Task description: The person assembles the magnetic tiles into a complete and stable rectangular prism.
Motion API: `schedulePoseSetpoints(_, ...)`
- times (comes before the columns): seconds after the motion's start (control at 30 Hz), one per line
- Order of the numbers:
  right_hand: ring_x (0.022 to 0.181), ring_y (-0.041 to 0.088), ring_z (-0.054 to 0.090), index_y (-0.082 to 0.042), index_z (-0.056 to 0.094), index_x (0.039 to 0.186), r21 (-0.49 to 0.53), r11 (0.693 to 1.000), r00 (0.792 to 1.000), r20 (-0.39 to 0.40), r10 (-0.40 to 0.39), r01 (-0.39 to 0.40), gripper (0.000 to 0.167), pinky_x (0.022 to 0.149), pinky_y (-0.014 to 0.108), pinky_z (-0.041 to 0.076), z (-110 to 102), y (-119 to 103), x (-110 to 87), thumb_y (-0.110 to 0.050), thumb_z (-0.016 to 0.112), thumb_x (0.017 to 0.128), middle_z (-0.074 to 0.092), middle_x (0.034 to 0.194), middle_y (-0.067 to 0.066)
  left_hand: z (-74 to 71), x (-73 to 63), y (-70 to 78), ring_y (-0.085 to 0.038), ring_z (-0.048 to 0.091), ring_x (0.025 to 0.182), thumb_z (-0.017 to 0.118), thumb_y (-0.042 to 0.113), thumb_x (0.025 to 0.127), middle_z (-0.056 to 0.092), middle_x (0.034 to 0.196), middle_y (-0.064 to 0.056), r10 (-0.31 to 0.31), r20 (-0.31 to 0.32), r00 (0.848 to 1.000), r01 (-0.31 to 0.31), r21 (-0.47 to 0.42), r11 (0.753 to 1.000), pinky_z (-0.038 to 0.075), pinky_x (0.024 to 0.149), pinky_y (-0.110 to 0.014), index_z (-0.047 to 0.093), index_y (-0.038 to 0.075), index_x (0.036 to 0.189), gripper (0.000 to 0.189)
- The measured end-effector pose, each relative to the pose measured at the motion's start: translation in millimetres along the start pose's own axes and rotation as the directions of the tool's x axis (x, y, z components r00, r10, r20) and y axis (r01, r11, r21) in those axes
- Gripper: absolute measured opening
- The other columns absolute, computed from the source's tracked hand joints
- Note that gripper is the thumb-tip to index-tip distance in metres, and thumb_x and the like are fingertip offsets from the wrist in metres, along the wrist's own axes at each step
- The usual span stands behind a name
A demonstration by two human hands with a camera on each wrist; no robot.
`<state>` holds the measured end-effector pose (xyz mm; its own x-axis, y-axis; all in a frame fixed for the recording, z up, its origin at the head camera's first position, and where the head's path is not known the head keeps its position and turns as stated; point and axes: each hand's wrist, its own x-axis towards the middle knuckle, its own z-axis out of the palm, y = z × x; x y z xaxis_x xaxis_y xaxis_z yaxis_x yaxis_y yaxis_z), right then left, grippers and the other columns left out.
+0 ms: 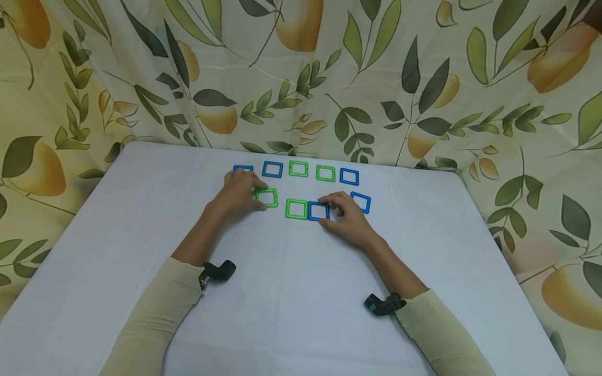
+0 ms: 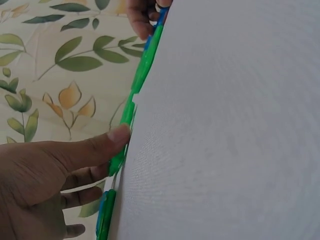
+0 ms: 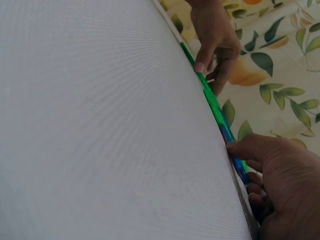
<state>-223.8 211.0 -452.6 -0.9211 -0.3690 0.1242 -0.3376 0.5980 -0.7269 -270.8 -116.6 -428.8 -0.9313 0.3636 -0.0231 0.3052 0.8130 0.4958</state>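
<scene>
My left hand [image 1: 240,192] pinches a green hollow square tile [image 1: 276,198] between thumb and fingers, flat on the table. To its right lies a second green square tile [image 1: 296,217], with a gap between the two. A blue hollow square tile [image 1: 319,203] sits edge to edge with that second green one, and my right hand [image 1: 350,216] grips it from the right. The left wrist view has my thumb on the rim of the green tile [image 2: 118,162]. In the right wrist view the thumb touches the blue tile [image 3: 239,167].
Behind the hands runs a row of blue and green square tiles, among them a green tile [image 1: 298,175] and a blue tile [image 1: 349,184]. Another blue tile [image 1: 368,204] lies just beyond the right hand. A patterned curtain [image 1: 301,104] hangs behind the white table [image 1: 282,303].
</scene>
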Motion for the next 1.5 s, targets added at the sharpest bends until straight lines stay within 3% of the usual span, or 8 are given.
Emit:
schedulePoseSetpoints(0.37,0.106,0.027,0.049,-0.01,0.068,0.135,-0.005,1.0,1.0,0.007,0.015,-0.015,0.05,0.087,0.041,0.043,0.9,-3.1,-0.3,-0.01,0.081,0.087,0.057,0.125,0.011,0.3,-1.5,0.1,-0.028,0.046,0.121,0.096,0.027,0.079,0.071,0.125,-0.006,0.024,0.008,1.0,-0.024,-0.092,0.995,0.025,0.109,-0.055,0.076,0.013,0.13,0.057)
schedulePoseSetpoints(0.67,0.107,0.027,0.05,-0.009,0.068,0.134,-0.016,1.0,1.0,0.002,0.02,-0.02,0.049,0.088,0.041,0.044,0.2,-5.8,0.1,-0.009,0.079,0.086,0.056,0.124,0.011,0.7,-0.2,0.5,-0.028,0.05,0.112,0.094,0.034,0.08,0.075,0.118,-0.006,0.101,-0.028,0.995,-0.104,-0.126,0.987,0.024,0.112,-0.06,0.075,0.01,0.127,0.056)
schedulePoseSetpoints(0.97,0.108,0.027,0.049,-0.01,0.066,0.135,-0.017,1.0,1.0,-0.003,0.024,-0.024,0.051,0.089,0.041,0.044,-0.2,-4.5,0.7,-0.008,0.079,0.085,0.055,0.126,0.01,-1.5,-1.0,4.8,-0.028,0.051,0.108,0.094,0.035,0.079,0.076,0.112,-0.006,0.131,-0.042,0.991,-0.135,-0.134,0.982,0.029,0.108,-0.058,0.076,0.008,0.123,0.055)
schedulePoseSetpoints(1.5,0.106,0.027,0.049,-0.009,0.066,0.134,0.0,1.0,1.0,-0.004,-0.003,0.003,0.049,0.089,0.041,0.043,0.0,-0.3,-0.4,-0.008,0.081,0.087,0.058,0.123,0.01,3.4,-1.1,7.6,-0.027,0.052,0.11,0.094,0.032,0.078,0.076,0.116,-0.005,0.173,-0.048,0.984,-0.178,-0.136,0.975,0.025,0.113,-0.057,0.073,0.008,0.123,0.056)
